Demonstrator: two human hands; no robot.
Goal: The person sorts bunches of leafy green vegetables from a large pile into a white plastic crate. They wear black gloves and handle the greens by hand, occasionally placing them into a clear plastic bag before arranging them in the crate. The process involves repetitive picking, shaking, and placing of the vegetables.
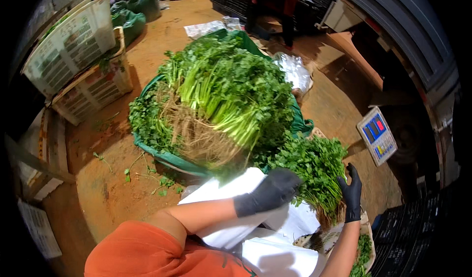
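A leafy bunch (312, 166) lies right of centre, the right grip (351, 191) wide at its edge; the blurred left grip's (269, 193) hold I cannot tell. Markings on the far-right display panel (377, 135) are unreadably small.

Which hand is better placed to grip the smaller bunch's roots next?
Probably the right hand: it is open at the right edge of the smaller bunch, close beside the roots. The left hand is blurred, by the leafy left side, farther from them.
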